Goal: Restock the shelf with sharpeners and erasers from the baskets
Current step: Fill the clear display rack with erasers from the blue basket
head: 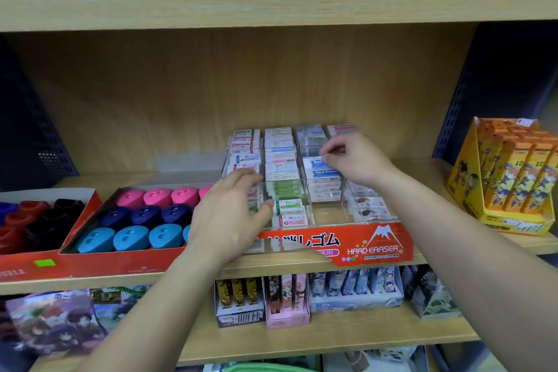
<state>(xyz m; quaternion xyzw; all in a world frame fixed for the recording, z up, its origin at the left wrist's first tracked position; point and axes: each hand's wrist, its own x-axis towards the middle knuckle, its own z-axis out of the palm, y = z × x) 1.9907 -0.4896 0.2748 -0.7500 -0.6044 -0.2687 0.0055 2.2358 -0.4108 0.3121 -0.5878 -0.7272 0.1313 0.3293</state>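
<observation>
Far left on the middle shelf there's a red cardboard tray of dark, red and blue sharpeners, kinda blurry. Right beside it is a second red tray with neat rows of sharpeners: pink ones at the back, navy in the middle, teal up front.

Then comes the left hand. It's spread open, palm down, with the fingers fairly straight and lying over the left column of the clear eraser display. The thumb sits just beside the green-and-white erasers in the next column. It doesn't look like it's gripping anything.

The display is a see-through divided box sitting on the shelf, with stacks of wrapped erasers in its columns and a red HARD ERASER label across the front, torn along the left edge.

The right hand is over the back right part of the display with its fingers curled in. Thumb and index finger pinch the top edge of a blue eraser that sits tilted on its stack in the third column.

Further right on the same shelf there's an orange display box of cartoon-printed packs, well apart from the hands. The shelf below has more small illustrated boxes.
</observation>
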